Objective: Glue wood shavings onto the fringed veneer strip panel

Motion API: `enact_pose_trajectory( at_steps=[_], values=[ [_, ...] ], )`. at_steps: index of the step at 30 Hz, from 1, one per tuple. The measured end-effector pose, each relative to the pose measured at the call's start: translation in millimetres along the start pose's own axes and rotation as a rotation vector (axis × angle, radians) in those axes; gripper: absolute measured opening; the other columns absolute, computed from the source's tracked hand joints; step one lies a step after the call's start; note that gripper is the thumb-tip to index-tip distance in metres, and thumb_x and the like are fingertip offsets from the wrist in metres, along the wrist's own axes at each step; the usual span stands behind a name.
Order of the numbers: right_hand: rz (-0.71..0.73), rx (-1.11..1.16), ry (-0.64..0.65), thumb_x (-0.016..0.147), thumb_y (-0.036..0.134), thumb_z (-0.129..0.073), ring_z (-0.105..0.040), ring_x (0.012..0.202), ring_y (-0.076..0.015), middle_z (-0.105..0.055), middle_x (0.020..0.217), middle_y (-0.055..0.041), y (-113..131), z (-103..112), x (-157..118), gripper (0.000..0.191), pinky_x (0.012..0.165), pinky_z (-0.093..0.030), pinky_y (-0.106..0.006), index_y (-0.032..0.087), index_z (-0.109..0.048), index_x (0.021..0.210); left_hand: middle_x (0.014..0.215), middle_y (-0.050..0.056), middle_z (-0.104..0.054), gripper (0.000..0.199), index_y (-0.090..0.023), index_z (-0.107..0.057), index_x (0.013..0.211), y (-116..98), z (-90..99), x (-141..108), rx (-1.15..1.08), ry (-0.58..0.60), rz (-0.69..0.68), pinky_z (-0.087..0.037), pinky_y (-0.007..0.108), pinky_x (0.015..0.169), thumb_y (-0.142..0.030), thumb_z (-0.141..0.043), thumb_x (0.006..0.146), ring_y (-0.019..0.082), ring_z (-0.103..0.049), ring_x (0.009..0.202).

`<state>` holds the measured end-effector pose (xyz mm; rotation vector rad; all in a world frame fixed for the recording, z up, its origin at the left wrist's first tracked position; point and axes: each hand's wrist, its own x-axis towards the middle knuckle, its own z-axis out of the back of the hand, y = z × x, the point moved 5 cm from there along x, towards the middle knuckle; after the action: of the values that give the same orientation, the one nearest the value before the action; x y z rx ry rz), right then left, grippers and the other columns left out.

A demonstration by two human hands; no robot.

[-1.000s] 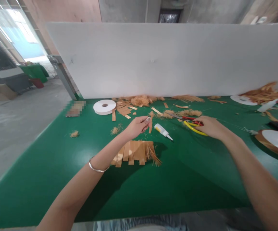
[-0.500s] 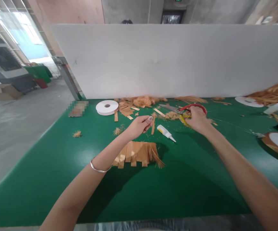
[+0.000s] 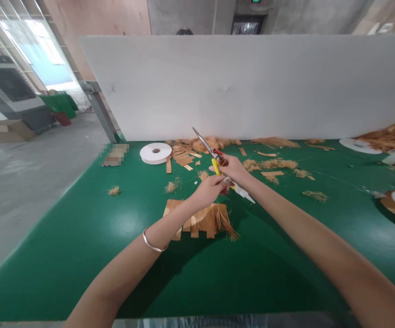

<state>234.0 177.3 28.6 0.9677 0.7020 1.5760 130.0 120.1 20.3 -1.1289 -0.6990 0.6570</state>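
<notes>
One pair of scissors (image 3: 212,155) is gripped in my right hand (image 3: 233,169), above the desk (image 3: 269,273). Just beside it, my left hand (image 3: 210,190) is pinched closed, on what I cannot tell; brown strips (image 3: 202,223) lie below its wrist.

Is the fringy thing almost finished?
Probably not. The fringe at its right end looks done, split into thin strands. The scissors are in the right hand, close to the left hand. The flat brown strips beside the fringe look unsplit, so they may be left.
</notes>
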Motion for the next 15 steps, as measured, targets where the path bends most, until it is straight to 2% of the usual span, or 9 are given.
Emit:
enact_pose_trajectory(
  at_steps=[3,7,9,12,15],
  values=[
    [0.021,-0.026,-0.019,0.061,0.027,-0.062,-0.041,0.058,-0.0103,-0.044,0.064,0.0047,2,-1,7,0.025,0.057,-0.036,-0.024,0.02,-0.041,0.071,0.069,0.001,-0.054,0.035,-0.014,-0.05,0.063,-4,5.9,-1,0.001,-0.051,-0.021,-0.045,0.023,0.067,-0.037,-0.044,0.088,0.01,-0.052,0.065],
    [0.025,-0.072,0.019,0.06,0.024,-0.063,-0.043,0.059,-0.0106,-0.047,0.063,0.0038,4,6,9,0.022,0.057,-0.036,-0.023,0.019,-0.044,0.07,0.071,0.001,-0.055,0.034,-0.015,-0.05,0.065,-10,4.8,-1,-0.007,0.007,-0.006,-0.047,0.024,0.07,-0.039,-0.043,0.089,0.011,-0.054,0.067],
    [0.014,-0.17,-0.009,0.061,0.023,-0.063,-0.046,0.06,-0.0119,-0.052,0.066,0.0018,3,22,6,0.019,0.058,-0.036,-0.024,0.018,-0.05,0.075,0.07,0.001,-0.055,0.034,-0.015,-0.05,0.067,-13,6.5,-2,0.04,0.046,0.001,-0.047,0.024,0.068,-0.039,-0.042,0.09,0.011,-0.056,0.067],
    [-0.008,-0.47,-0.077,0.067,0.024,-0.06,-0.051,0.063,-0.0145,-0.06,0.072,-0.0022,-3,58,-5,0.025,0.057,-0.035,-0.024,0.016,-0.061,0.09,0.066,0.001,-0.055,0.035,-0.016,-0.05,0.068,-16,18.4,-4,0.164,0.046,0.056,-0.046,0.024,0.058,-0.041,-0.04,0.091,0.012,-0.056,0.06],
    [-0.05,-0.698,-0.039,0.073,0.028,-0.056,-0.056,0.065,-0.0175,-0.066,0.08,-0.0065,-17,93,-26,0.034,0.056,-0.036,-0.025,0.016,-0.066,0.103,0.07,0.003,-0.061,0.037,-0.016,-0.051,0.068,-24,31.1,-8,0.213,0.071,0.081,-0.041,0.023,0.052,-0.041,-0.037,0.092,0.009,-0.049,0.051]
  ],
)
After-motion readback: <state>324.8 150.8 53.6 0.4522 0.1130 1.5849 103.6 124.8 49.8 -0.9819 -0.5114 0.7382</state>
